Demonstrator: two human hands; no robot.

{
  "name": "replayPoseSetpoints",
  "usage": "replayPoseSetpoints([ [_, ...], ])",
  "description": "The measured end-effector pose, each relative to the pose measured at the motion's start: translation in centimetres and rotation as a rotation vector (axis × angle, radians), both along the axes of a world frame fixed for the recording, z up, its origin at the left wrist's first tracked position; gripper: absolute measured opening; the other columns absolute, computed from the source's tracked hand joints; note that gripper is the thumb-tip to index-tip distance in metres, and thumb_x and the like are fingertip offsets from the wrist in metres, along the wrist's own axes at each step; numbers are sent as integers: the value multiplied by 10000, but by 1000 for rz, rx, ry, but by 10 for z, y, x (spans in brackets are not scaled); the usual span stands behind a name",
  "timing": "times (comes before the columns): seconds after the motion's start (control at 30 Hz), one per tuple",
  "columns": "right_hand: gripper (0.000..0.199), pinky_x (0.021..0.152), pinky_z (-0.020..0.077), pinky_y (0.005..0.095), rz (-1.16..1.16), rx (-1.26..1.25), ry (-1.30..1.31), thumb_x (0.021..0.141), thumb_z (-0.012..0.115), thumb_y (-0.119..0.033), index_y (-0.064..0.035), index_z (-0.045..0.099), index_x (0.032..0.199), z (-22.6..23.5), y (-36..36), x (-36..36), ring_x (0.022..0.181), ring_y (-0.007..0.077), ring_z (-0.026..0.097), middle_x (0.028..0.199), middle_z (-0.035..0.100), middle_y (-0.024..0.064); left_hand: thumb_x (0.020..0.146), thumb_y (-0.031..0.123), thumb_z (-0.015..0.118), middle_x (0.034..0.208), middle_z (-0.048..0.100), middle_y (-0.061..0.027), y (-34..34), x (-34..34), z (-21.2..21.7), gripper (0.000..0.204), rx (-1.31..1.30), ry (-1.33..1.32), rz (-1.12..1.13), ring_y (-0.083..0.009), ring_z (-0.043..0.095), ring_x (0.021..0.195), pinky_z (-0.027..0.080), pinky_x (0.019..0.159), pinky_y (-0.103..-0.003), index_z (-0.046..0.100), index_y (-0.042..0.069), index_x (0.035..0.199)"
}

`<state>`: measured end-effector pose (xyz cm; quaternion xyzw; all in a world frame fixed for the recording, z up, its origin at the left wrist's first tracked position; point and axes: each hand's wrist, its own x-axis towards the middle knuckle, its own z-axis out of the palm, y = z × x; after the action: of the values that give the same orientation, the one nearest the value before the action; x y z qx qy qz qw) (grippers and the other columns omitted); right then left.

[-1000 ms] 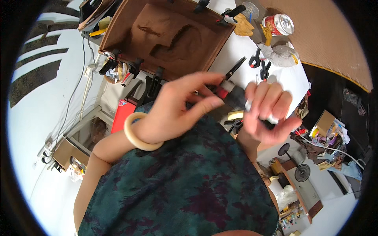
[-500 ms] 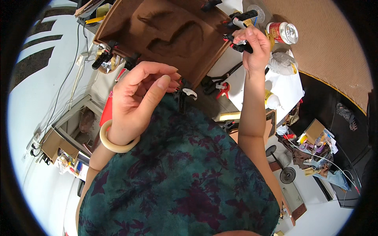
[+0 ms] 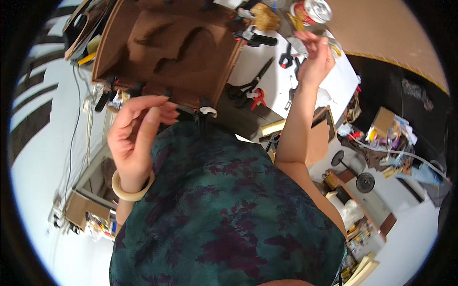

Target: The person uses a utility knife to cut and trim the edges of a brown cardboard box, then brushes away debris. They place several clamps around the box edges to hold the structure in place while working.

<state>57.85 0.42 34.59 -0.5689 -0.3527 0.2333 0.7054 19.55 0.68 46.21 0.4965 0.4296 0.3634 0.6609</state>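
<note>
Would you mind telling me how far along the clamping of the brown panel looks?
Done: clamps already grip the brown panel along its near edge. In hand: the right hand reaches over the white table; the left hand is raised, apparently empty. Left: spare clamps lie unused.

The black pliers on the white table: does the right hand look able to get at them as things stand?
Probably yes. The right hand hovers above the white table, fingers loosely curled and seemingly empty, with the black pliers lying uncovered down to its left; nothing visible blocks the way.

Red-and-silver metal drink can [image 3: 311,10] cut by top edge; right hand [image 3: 316,56] fingers [image 3: 305,38] blurred, grip unclear.
</note>
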Motion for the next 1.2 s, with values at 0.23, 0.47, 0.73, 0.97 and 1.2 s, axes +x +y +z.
replayPoseSetpoints([
  [0.23,839,1064,512,439,-311,-1527,-679,759,820,-308,17,449,1438,-166,-75,149,1285,393,588,1381,581,238,1050,21,542,1045,731,-131,6,5,-10,200,-11,26,-135,-160,689,938,551,879,-294,647,-61,1199],
  [0.47,679,981,548,396,-413,-1066,-536,827,761,-142,-5,473,1426,-155,-98,116,1128,307,659,1247,623,182,1053,24,544,1034,736,-122,6,11,8,184,-29,10,-133,-154,689,933,556,864,-296,655,-52,1178],
  [0.73,708,822,481,350,234,108,445,1016,406,-655,17,581,1148,44,-87,-54,896,219,533,1045,538,156,1063,75,540,994,745,-122,17,5,-14,194,-36,-42,-25,-153,691,885,553,824,-294,671,-41,1148],
  [0.97,639,620,344,310,350,177,696,1157,288,-341,-168,380,549,24,-65,-102,515,160,382,597,420,15,1067,64,550,1018,736,-94,8,7,-10,185,-137,-66,-78,-130,686,920,555,849,-274,661,-31,1179],
  [1.2,685,600,395,328,913,635,633,1090,409,-564,-107,562,603,109,-65,-153,569,175,553,674,589,5,1050,65,591,945,739,-111,18,34,12,182,-47,-48,-798,-131,726,812,592,683,-266,703,-49,1138],
])
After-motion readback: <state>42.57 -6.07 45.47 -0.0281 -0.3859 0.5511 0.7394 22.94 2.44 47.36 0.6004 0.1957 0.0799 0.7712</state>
